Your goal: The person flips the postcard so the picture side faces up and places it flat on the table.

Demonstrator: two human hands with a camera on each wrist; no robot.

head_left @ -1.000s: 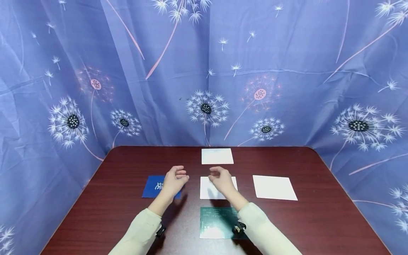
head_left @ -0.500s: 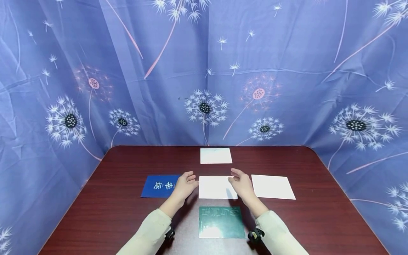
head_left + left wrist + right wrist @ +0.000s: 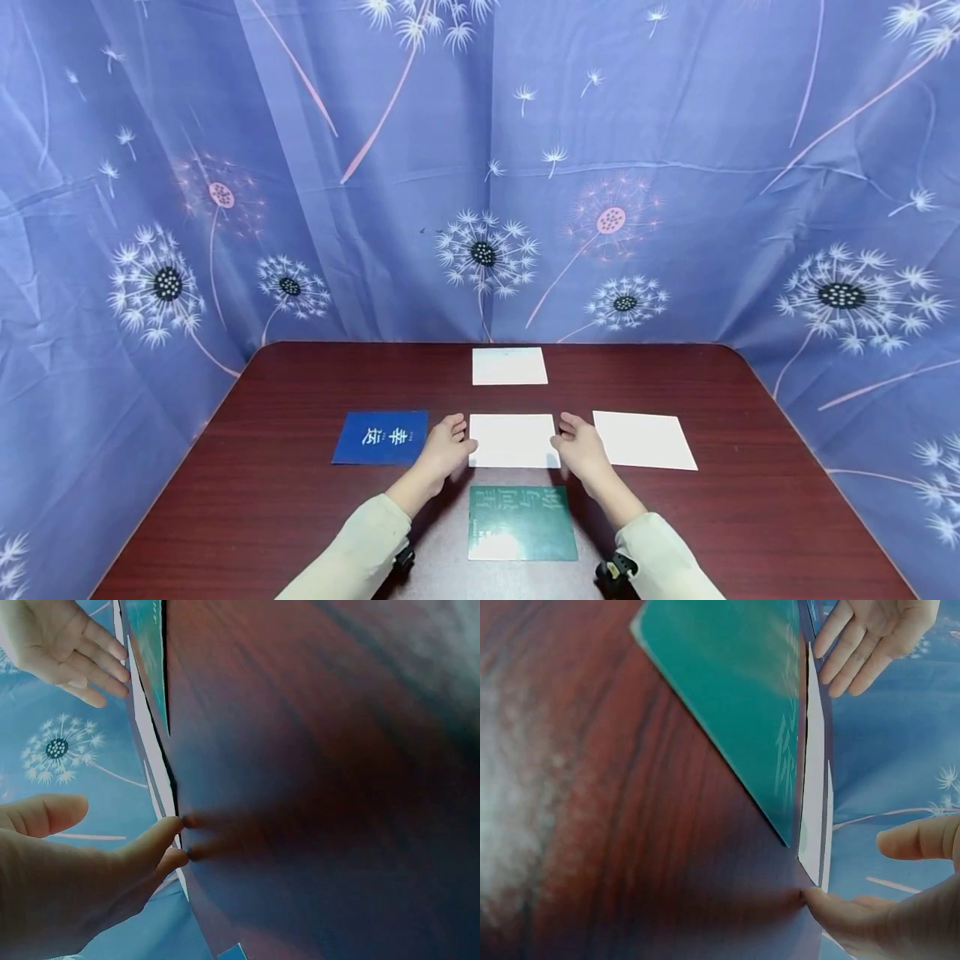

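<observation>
A white card (image 3: pixel 513 442) lies flat at the middle of the table, between both hands. My left hand (image 3: pixel 444 450) is at its left edge, the thumb overlapping that edge in the head view. At the opposite edge is my right hand (image 3: pixel 583 452), thumb toward the card. Fingers of both hands are loosely bent and none wraps round the card. In the left wrist view, fingertips (image 3: pixel 174 857) reach down to the tabletop beside the white card (image 3: pixel 156 750). The right wrist view shows a fingertip (image 3: pixel 814 898) touching down close to the card's corner.
Nearer the body lies a green card (image 3: pixel 522 525) with pale characters. A blue card (image 3: pixel 380 437) with white characters is on the left, a white card (image 3: pixel 643 440) on the right, and another white card (image 3: pixel 509 367) at the back. A flowered curtain (image 3: pixel 375 250) hangs behind the table (image 3: pixel 247 500).
Both hands have shifted right and come down toward the table, ending at either side of the middle white card. The blue and green cards are now fully uncovered. No card has moved.
</observation>
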